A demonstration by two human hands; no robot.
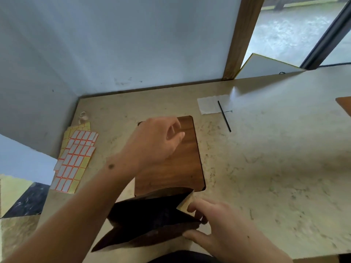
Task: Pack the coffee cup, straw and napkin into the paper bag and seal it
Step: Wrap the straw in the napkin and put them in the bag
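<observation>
A brown paper bag (152,219) stands open at the table's near edge, its dark inside facing up. My right hand (214,224) pinches the bag's right rim. My left hand (157,141) hovers above a wooden board (186,168) beyond the bag, fingers loosely curled, holding nothing that I can see. A white napkin (208,105) lies flat at the back right of the table, and a thin black straw (224,116) rests across its right edge. No coffee cup shows; the bag's inside is too dark to make out.
Sheets of red-bordered white label stickers (76,158) lie at the table's left edge, with a small white object (83,116) behind them. A wall bounds the table (275,168) at the back and left. A wooden post (241,38) stands at the back right.
</observation>
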